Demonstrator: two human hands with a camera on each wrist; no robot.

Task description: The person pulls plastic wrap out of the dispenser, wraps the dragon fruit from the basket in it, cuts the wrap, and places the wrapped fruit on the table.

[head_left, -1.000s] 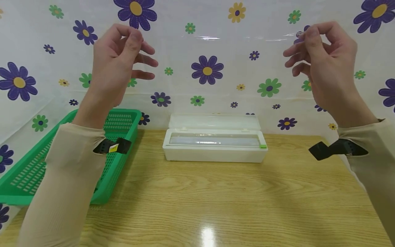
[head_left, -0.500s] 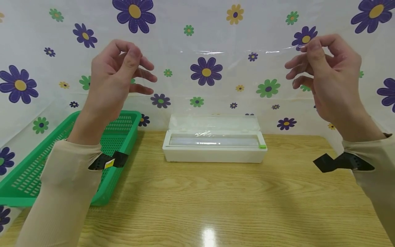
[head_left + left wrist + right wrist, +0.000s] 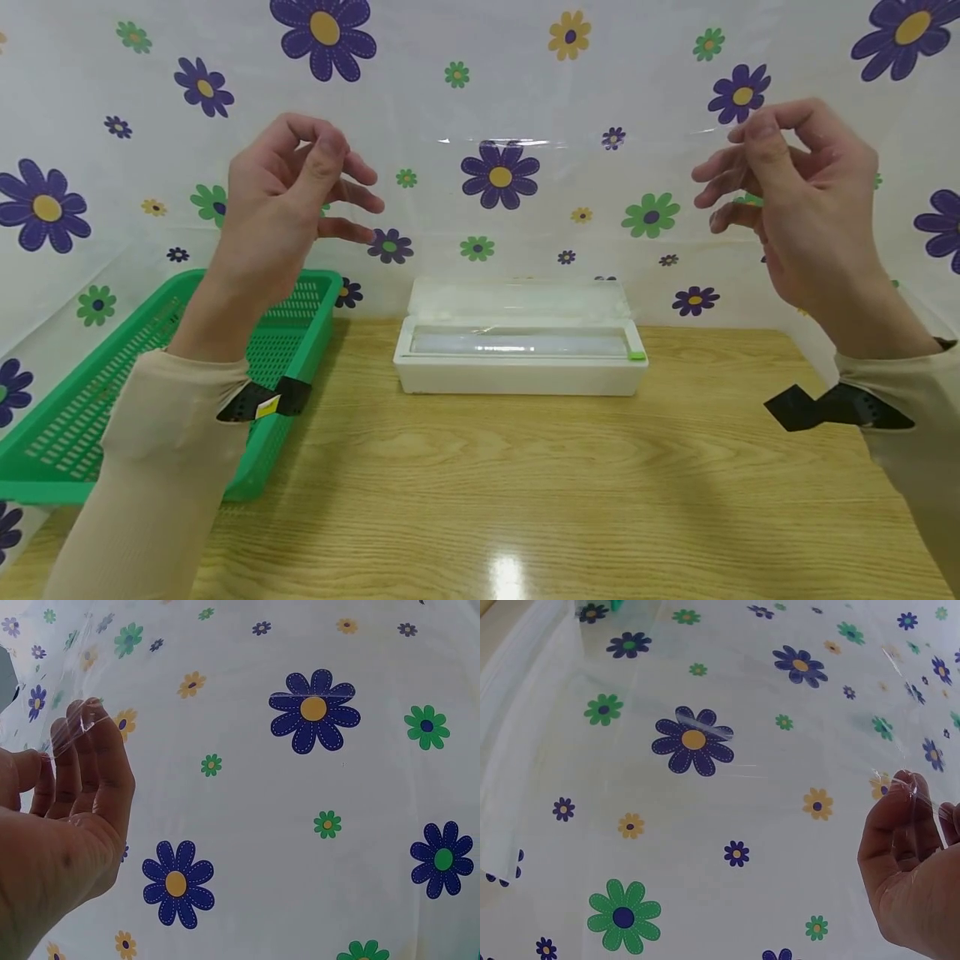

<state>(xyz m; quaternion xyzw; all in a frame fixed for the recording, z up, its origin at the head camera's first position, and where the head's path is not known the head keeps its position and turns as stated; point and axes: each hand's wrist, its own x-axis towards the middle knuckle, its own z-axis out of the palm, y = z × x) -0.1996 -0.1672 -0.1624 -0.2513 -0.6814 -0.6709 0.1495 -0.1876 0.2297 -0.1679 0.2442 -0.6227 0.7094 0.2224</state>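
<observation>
Clear cling film (image 3: 517, 143) spans the space between the two raised hands, showing mainly by its glints. Its upper corners are pinched between thumb and index finger, one by the left hand (image 3: 281, 192) and the other by the right hand (image 3: 813, 204). The remaining fingers of both hands spread loosely inward. Behind and below stands a white cling film dispenser box (image 3: 517, 379) with its lid (image 3: 517, 300) raised and a film roll (image 3: 517, 343) inside. In the left wrist view, film (image 3: 71, 739) bunches at the fingertips; the right wrist view shows creased film (image 3: 911, 787) at the pinch.
A green plastic basket (image 3: 258, 467) stands at the left of the wooden table (image 3: 480, 483). A small green piece (image 3: 637, 356) sits at the dispenser's right end. Behind the table hangs a white flower-patterned sheet (image 3: 420, 100). Black straps (image 3: 832, 408) circle the sleeves.
Both hands have come down together, keeping their pinch, and the film's upper edge has dropped with them. Most of this happened in the first half second. The dispenser and basket stay put.
</observation>
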